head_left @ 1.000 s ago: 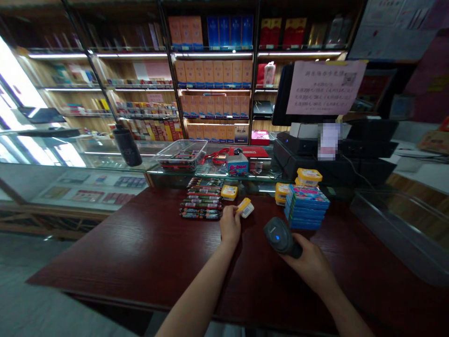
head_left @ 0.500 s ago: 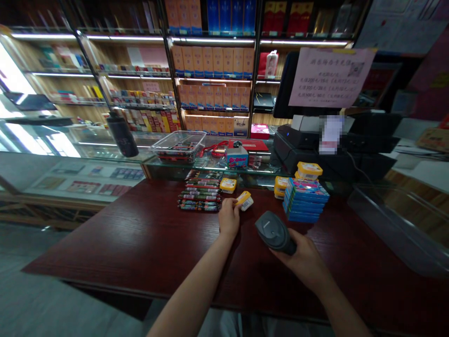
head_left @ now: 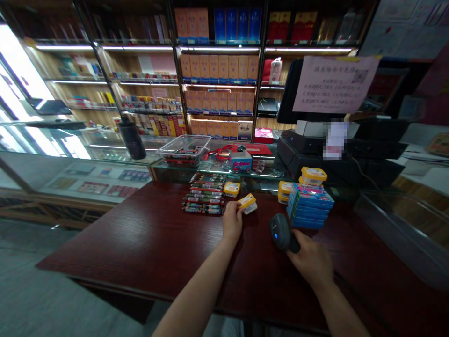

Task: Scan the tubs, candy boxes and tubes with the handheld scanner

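Pinched in the fingers of my left hand is a small tub with a yellow lid, tilted so its barcode side shows. My right hand grips a dark barcode scanner by its handle; a blue light glows on it. Just beyond my left hand lies a row of dark, slim wrapped packs, with another yellow-lidded tub beside them. Past the scanner stands a stack of blue boxes, with yellow-lidded tubs behind it and others to its left.
A clear plastic basket and a small blue-pink box stand on the glass ledge behind the desk. A monitor with a pink notice rises at the right. A clear bin sits at the right edge.
The scanner has turned and shifted right, towards the blue boxes, and its blue light now shows. My left hand still holds the tub at nearly the same spot. The camera view has shifted slightly.
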`<state>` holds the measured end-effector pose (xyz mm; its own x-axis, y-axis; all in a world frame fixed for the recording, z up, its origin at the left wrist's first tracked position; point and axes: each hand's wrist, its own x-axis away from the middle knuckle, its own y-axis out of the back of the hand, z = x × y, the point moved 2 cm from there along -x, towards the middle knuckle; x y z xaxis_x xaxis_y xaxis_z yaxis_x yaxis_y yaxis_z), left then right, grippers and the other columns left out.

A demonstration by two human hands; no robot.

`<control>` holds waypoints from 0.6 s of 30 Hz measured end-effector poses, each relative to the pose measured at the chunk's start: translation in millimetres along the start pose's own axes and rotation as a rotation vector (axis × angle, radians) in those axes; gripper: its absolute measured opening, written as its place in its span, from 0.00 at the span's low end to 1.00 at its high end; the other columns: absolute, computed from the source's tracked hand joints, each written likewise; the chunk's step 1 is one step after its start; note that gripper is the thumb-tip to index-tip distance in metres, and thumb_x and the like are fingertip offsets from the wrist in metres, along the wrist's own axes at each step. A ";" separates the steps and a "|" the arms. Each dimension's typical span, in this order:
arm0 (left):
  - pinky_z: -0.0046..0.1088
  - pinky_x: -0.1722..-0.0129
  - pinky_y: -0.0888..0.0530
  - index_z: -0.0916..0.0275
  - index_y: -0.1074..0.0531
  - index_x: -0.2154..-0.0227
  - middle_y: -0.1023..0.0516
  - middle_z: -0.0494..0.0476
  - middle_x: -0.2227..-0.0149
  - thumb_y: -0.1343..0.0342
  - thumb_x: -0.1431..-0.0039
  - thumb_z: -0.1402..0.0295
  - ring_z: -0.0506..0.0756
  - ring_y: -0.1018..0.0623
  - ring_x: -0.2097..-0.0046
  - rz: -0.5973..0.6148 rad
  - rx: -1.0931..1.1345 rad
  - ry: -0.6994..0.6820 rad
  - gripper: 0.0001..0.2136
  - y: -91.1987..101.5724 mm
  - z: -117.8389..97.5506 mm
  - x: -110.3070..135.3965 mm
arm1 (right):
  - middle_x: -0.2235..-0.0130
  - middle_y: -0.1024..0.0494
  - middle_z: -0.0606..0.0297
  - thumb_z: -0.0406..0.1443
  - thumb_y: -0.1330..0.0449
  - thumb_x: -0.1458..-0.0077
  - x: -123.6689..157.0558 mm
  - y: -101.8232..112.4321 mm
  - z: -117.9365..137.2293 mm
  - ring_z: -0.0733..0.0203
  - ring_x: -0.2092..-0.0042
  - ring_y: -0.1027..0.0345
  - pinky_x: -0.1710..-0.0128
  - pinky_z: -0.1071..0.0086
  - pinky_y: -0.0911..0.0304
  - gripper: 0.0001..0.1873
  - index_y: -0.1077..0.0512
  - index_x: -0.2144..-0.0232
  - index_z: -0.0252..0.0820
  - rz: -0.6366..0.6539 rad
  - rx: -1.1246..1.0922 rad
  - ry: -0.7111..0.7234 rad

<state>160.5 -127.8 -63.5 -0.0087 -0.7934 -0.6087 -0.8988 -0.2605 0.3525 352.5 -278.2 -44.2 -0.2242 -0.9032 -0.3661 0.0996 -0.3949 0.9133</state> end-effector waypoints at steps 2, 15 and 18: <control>0.30 0.58 0.28 0.61 0.33 0.67 0.29 0.55 0.63 0.48 0.45 0.75 0.53 0.27 0.60 0.002 0.041 -0.023 0.04 1.3 0.8 -2.5 | 0.61 0.21 0.64 0.38 0.45 0.48 2.2 -6.6 -3.9 0.55 0.64 0.26 0.70 0.67 0.42 0.15 0.30 0.56 0.45 -0.021 0.002 0.011; 0.32 0.55 0.30 0.60 0.34 0.65 0.29 0.57 0.60 0.53 0.45 0.76 0.55 0.28 0.56 0.190 -0.273 -0.146 0.07 31.2 19.4 -88.6 | 0.61 0.21 0.65 0.40 0.49 0.46 0.9 -7.0 -7.2 0.56 0.62 0.26 0.67 0.66 0.40 0.14 0.30 0.58 0.47 0.100 -0.099 -0.041; 0.32 0.55 0.31 0.60 0.33 0.65 0.29 0.56 0.61 0.53 0.45 0.76 0.54 0.28 0.56 0.235 -0.306 -0.150 0.08 35.9 32.4 -103.3 | 0.61 0.21 0.65 0.39 0.50 0.45 0.3 -5.9 -4.6 0.56 0.62 0.27 0.66 0.65 0.40 0.14 0.31 0.58 0.48 0.140 -0.096 -0.057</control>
<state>114.9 -37.4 -11.0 -0.2822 -0.7673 -0.5759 -0.6934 -0.2517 0.6752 356.3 -276.9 -50.5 -0.2557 -0.9406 -0.2234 0.2253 -0.2827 0.9324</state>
